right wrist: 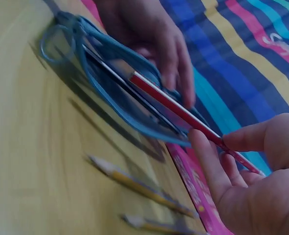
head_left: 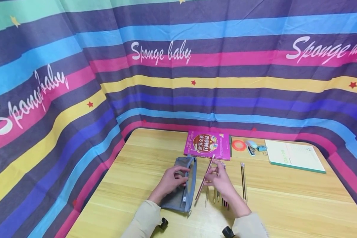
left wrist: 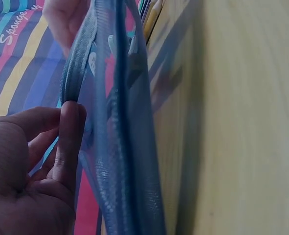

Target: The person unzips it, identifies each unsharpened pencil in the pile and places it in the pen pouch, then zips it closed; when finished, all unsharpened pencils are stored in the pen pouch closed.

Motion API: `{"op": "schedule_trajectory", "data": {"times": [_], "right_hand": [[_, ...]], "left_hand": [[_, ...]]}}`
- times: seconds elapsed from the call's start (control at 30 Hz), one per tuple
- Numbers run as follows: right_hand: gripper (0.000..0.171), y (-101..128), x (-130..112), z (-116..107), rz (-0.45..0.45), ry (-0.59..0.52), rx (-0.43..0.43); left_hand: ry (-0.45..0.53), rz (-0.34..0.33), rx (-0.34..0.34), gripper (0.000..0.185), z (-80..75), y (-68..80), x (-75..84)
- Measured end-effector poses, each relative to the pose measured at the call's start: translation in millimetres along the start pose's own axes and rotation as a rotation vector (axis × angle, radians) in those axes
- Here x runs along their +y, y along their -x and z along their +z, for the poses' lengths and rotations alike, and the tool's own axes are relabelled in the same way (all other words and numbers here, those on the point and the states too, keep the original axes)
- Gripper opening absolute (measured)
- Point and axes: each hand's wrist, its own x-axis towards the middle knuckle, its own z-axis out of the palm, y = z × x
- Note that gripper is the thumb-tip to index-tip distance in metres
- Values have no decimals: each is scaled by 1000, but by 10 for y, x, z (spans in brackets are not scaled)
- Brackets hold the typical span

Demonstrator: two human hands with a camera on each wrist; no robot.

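My left hand pinches the edge of a blue-grey mesh pencil case between thumb and fingers. The case's zipped mouth gapes toward the right; a thin dark stick shows inside it in the right wrist view. A red pencil is pinched by my right hand, held slanted beside the mouth of the case. Below and around that hand, several pencils lie on the table, partly hidden by it. Two yellowish pencils show near the case in the right wrist view.
Behind the case lies a purple book. Farther right are an orange tape roll, a small stapler, teal clips and a white notepad. More pencils lie right of my right hand. Striped cloth surrounds the wooden table.
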Motion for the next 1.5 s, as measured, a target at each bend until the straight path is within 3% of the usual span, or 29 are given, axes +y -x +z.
{"op": "schedule_trajectory", "data": {"times": [0.27, 0.5, 0.7, 1.1, 1.5], "right_hand": [[69, -19, 57, 199, -14, -35, 34], [70, -7, 106, 278, -9, 16, 9], [72, -35, 115, 333, -37, 52, -4], [63, -63, 165, 429, -69, 183, -55], [59, -50, 164, 507, -49, 230, -10]], "left_hand": [[18, 18, 0, 32, 22, -7, 23], [5, 5, 25, 34, 19, 5, 52], [25, 34, 36, 34, 23, -13, 68], [46, 26, 85, 36, 90, -10, 61], [11, 65, 77, 32, 86, 11, 63]]}}
